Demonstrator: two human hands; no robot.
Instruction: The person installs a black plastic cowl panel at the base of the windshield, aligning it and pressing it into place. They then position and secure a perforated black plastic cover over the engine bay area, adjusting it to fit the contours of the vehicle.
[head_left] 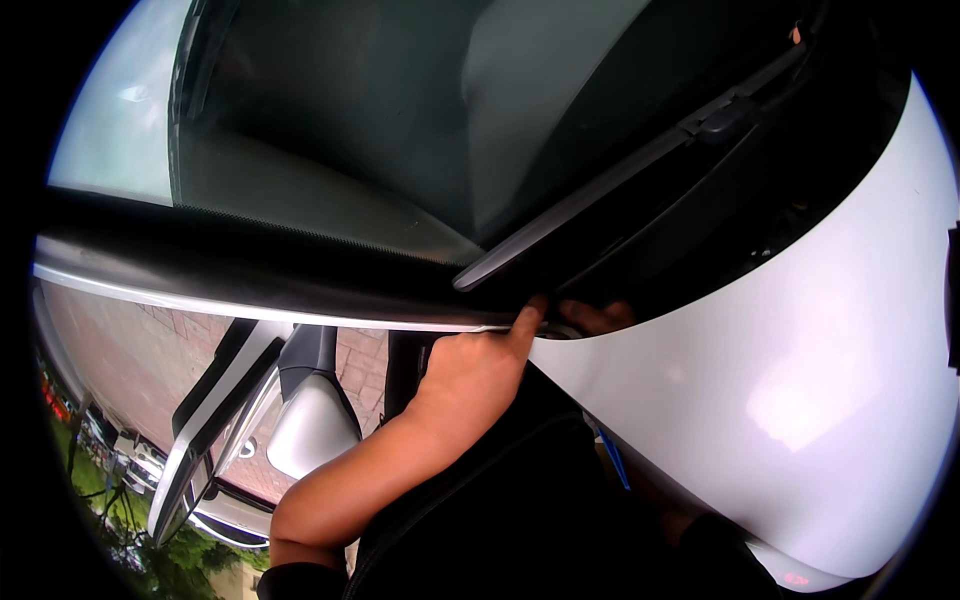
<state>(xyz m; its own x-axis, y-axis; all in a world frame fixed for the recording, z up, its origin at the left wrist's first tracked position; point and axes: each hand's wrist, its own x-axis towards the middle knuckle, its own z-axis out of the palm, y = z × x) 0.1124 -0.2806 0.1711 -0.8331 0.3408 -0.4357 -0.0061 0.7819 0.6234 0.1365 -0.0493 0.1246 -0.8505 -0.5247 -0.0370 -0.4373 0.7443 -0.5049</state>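
Note:
My left hand (470,375) reaches in from below, its index finger stretched out onto the black trim at the lower corner of a car windshield (330,130). Its other fingers are mostly hidden behind the hand. Close to that fingertip, the bent fingers of my right hand (598,317) show in the dark gap behind the rear corner of a glossy white body panel (700,370). The rest of that hand is hidden, and whatever its fingers hold cannot be made out. A small rounded edge (563,331) lies between the two hands.
A wiper arm (570,205) lies across the base of the glass. To the left, a silver side mirror (315,428) sits beside a dark-and-white door frame (228,395) over brick paving (362,362). A thin blue object (614,460) shows below the panel. Trees and parked cars stand beyond.

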